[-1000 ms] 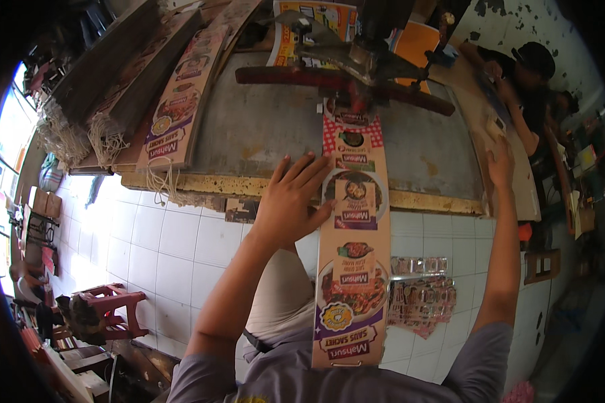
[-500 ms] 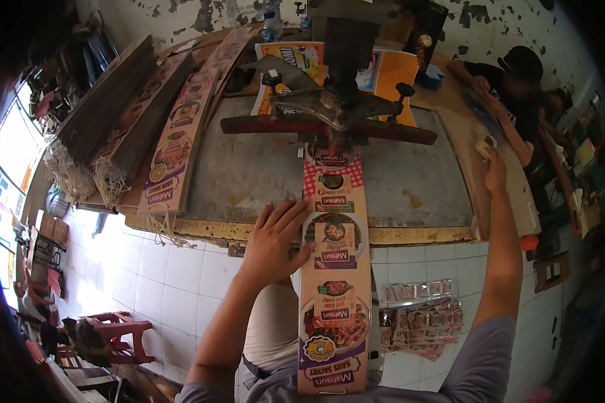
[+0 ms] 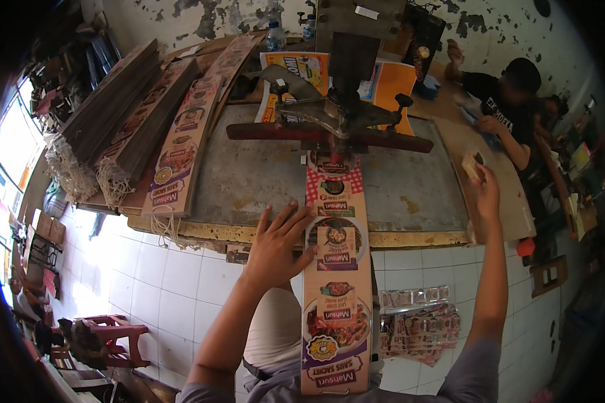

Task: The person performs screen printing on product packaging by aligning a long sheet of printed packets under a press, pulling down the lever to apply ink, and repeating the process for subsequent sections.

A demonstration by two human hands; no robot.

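Observation:
A long printed cardboard strip (image 3: 333, 272) with food pictures runs from my lap up under a dark metal press (image 3: 339, 111) with a reddish crossbar. My left hand (image 3: 279, 245) lies open along the strip's left edge, fingers spread, fingertips near the table's front edge. Over the table's right side, my right hand (image 3: 489, 195) is closed on a small pale tan block (image 3: 471, 166) with a dark patch on its upper end. What the block is, I cannot make out. The strip's far end is hidden beneath the press.
Stacks of similar strips (image 3: 179, 151) with string loops hang over the table's left edge. Colourful printed sheets (image 3: 391, 91) lie behind the press. A co-worker (image 3: 501, 101) sits at the far right. On the tiled floor are printed sheets (image 3: 423, 326) and a red stool (image 3: 117, 332).
My right hand has shifted a little left with the tan block. The co-worker has raised one hand. My left hand stays by the strip; the whole view has shifted slightly.

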